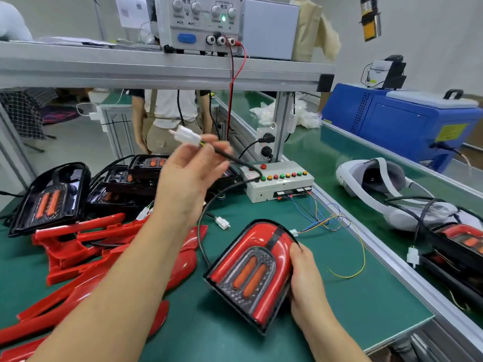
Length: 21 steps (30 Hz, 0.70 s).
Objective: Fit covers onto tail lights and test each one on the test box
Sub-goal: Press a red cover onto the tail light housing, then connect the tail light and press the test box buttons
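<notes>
A tail light (254, 273) with a red cover fitted sits tilted on the green mat, gripped at its right edge by my right hand (307, 278). Its black cable loops up to my left hand (193, 176), which pinches it just behind the white plug (186, 136), held in the air. The grey test box (281, 182), with a row of coloured buttons, stands behind, and its loose thin wires end in a small connector (294, 232) beside the light. Loose red covers (78, 246) lie at the left, with uncovered black tail lights (49, 198) behind them.
A power supply (203, 22) with a lit green lamp stands on the shelf above, red lead hanging down. A white headset (371, 178) and more tail lights (460, 246) lie on the conveyor at right. A person (167, 118) stands behind the bench. A blue machine (400, 118) is far right.
</notes>
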Motion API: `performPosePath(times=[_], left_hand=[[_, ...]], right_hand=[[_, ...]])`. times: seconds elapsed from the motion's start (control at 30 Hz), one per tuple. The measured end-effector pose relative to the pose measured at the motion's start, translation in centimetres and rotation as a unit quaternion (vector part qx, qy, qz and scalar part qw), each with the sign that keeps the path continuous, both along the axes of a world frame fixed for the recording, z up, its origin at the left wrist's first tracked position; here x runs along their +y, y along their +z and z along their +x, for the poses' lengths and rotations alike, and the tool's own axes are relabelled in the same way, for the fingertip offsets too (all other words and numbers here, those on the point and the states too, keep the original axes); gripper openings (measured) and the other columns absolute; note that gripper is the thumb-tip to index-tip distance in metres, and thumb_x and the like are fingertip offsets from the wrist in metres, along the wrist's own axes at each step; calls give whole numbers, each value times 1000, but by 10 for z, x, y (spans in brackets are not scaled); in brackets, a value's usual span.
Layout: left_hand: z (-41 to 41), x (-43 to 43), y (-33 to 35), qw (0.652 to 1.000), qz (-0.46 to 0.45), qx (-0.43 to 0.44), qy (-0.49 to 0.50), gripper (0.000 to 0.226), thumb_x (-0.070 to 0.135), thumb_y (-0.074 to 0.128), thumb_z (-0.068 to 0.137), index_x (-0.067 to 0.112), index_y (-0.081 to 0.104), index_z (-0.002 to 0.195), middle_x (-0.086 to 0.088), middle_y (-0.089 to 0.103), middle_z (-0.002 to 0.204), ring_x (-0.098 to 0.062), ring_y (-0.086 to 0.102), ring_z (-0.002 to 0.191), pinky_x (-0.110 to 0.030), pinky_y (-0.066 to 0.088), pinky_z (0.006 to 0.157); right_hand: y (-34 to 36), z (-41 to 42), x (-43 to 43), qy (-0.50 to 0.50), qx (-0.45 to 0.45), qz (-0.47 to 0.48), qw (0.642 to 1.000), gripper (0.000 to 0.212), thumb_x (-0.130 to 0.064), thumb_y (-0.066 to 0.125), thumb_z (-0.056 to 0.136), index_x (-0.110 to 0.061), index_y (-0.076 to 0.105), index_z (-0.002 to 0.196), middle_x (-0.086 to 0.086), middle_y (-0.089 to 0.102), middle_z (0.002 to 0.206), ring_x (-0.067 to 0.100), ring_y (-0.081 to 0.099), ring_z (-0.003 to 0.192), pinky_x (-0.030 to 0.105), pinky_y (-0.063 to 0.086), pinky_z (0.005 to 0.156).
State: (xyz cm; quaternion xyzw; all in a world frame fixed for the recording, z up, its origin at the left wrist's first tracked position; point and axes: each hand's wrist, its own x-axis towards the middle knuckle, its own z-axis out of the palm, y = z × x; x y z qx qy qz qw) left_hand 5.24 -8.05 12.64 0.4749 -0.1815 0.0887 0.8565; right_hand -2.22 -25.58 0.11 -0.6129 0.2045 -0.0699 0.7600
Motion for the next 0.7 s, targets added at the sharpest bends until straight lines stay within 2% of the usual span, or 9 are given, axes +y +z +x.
performPosePath(times=[0.07, 0.13, 0.23, 0.3, 0.37, 0.47, 0.53, 0.63, 0.7], left_hand=[[3, 3, 16, 998, -58, 6, -21, 11, 21, 52, 91, 19, 61, 96, 1, 71, 84, -22, 69, 94, -50, 49, 95], [6, 1, 27, 994, -104, 14, -30, 18, 21, 44, 98, 16, 61, 96, 4, 65, 72, -16, 67, 75, -48, 53, 90], [10, -10, 29, 995, -81, 48, -25, 26, 18, 36, 102, 8, 60, 98, 3, 49, 63, -8, 45, 52, -27, 54, 62], [13, -19, 20, 997, -1, 76, -32, 26, 14, 34, 102, 6, 59, 101, 4, 43, 60, -7, 34, 47, -19, 39, 47], [15, -27, 4, 990, 102, 92, -40, 24, 10, 35, 100, 8, 59, 102, 4, 38, 60, -6, 30, 45, -18, 29, 42], [22, -35, -25, 959, 264, 105, -19, 24, 9, 38, 98, 12, 60, 92, 4, 33, 59, -7, 25, 42, -20, 21, 41], [27, -35, -43, 925, 369, 90, 2, 22, 11, 40, 96, 10, 58, 83, 4, 35, 57, -10, 27, 43, -23, 22, 45], [30, -36, -62, 856, 515, 42, 28, 27, 16, 44, 95, 17, 49, 68, 2, 43, 56, -15, 35, 45, -29, 30, 49], [29, -37, -70, 834, 551, 34, 22, 17, 19, 45, 95, 25, 52, 80, 4, 51, 58, -11, 40, 45, -27, 34, 47]], right_hand=[[0, -1, 8, 25, 19, 12, 999, 25, -34, 45, 99, -26, 47, 122, 3, 66, 111, 21, 66, 96, 39, 56, 77], [3, -2, 11, 68, 38, 34, 996, 32, -31, 48, 99, -30, 38, 130, 5, 63, 120, 25, 66, 95, 38, 58, 68], [8, -5, 6, 142, 58, 10, 988, 45, -29, 52, 98, -31, 28, 135, 14, 58, 121, 26, 66, 70, 36, 57, 56], [11, -8, 0, 180, 76, -43, 980, 49, -31, 52, 98, -29, 24, 139, 18, 58, 114, 23, 64, 54, 35, 57, 53], [12, -9, -7, 201, 83, -96, 971, 51, -32, 51, 98, -27, 23, 141, 18, 58, 100, 21, 61, 48, 33, 56, 49], [13, -7, -19, 223, 88, -176, 955, 45, -24, 48, 99, -23, 30, 140, 12, 57, 81, 18, 58, 44, 31, 54, 45], [14, -4, -30, 218, 99, -226, 944, 41, -19, 45, 99, -19, 36, 139, 9, 57, 73, 17, 57, 43, 30, 52, 44], [16, 9, -51, 141, 82, -295, 942, 38, -16, 44, 96, -20, 49, 133, 3, 60, 66, 16, 58, 45, 27, 50, 46], [19, 26, -61, 62, 47, -395, 915, 33, -20, 46, 96, -23, 60, 125, 2, 68, 81, 17, 66, 64, 30, 54, 62]])
